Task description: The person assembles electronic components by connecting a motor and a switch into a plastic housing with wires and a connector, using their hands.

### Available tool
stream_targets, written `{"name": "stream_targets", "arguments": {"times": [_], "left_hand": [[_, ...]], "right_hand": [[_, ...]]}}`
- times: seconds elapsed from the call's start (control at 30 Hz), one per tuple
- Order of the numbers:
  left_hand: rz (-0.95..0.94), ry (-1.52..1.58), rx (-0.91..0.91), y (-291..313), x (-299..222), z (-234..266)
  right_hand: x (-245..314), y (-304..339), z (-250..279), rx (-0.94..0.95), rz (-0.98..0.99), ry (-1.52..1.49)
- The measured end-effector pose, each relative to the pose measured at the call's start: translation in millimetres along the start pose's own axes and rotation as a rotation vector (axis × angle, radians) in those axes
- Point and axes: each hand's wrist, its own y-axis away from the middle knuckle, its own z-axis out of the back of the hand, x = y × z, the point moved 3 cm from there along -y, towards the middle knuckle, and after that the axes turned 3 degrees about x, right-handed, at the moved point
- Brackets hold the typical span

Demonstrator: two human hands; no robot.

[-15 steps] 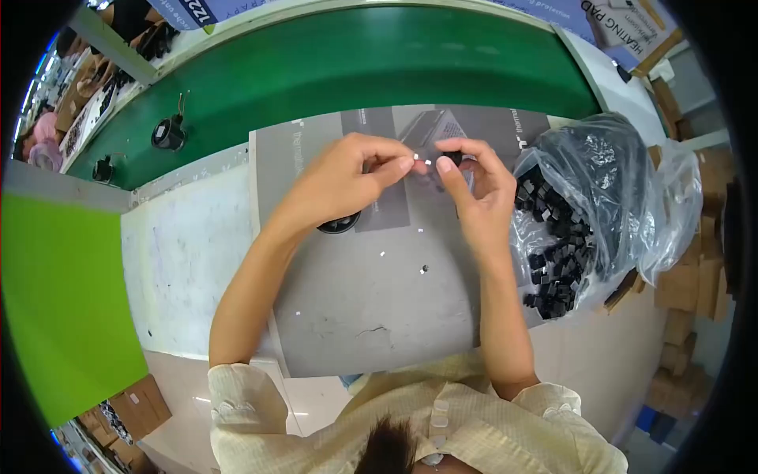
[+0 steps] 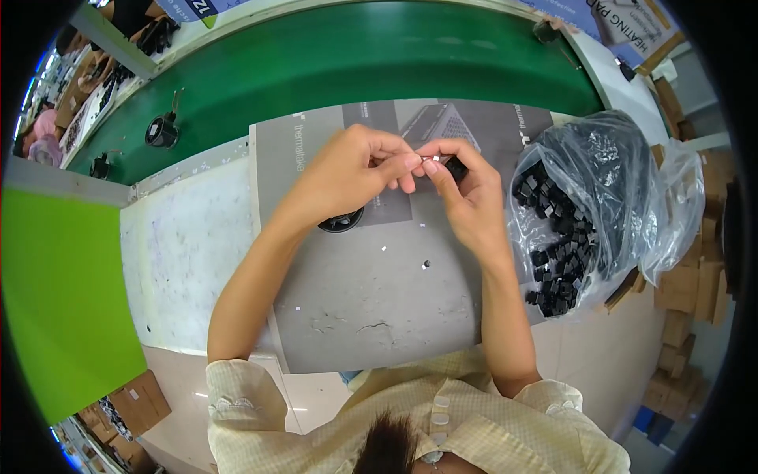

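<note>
My left hand (image 2: 355,174) and right hand (image 2: 471,193) meet over the grey board, fingertips touching or nearly so. The left thumb and index finger are pinched together; what lies between them is mostly hidden. A tiny white piece (image 2: 436,159) shows at the right fingertips. Curled in my right hand is a small black part (image 2: 455,167), partly covered by its fingers. Below my left wrist, a round black housing (image 2: 341,223) rests on the board, half hidden by the arm.
To the right, a clear plastic bag (image 2: 608,189) spills many small black parts (image 2: 562,261) onto the grey board (image 2: 371,300). White specks and a small hole mark the board. Beyond it runs a green conveyor belt (image 2: 347,63) carrying black round units with wires (image 2: 162,132).
My hands have come together, closing the gap between their fingertips. On the belt, the units at left have shifted slightly left, and another has appeared at the far right.
</note>
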Motion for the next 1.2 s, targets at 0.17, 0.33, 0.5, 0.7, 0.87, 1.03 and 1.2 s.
{"name": "stream_targets", "arguments": {"times": [0.17,0.33,0.5,0.7,0.87,1.03,1.2], "left_hand": [[0.051,-0.109,-0.115,4.3,-4.2,-2.6],[0.037,-0.305,-0.189,8.0,-14.4,-11.7],[-0.291,-0.622,-0.315,7.2,-13.9,-22.5],[-0.164,-0.308,-0.418,3.6,-6.8,-15.5],[0.159,0.135,-0.125,1.6,-9.3,-11.7],[0.07,0.281,-0.113,-1.2,-5.3,-8.2],[0.016,0.593,-0.056,-9.3,11.4,1.0]], "right_hand": [[-6.1,0.4,-1.5,-0.087,-0.006,-0.038],[-9.0,2.2,-0.6,-0.121,-0.023,-0.029],[-8.2,3.6,0.6,-0.146,-0.009,0.07],[-12.5,0.8,11.4,-0.075,-0.4,-0.517],[-2.8,-2.5,12.5,-0.173,-0.341,-0.827],[-4.5,-1.1,17.0,-0.221,-0.409,-0.76],[-6.7,5.8,-4.2,0.129,-0.345,-0.111]]}}
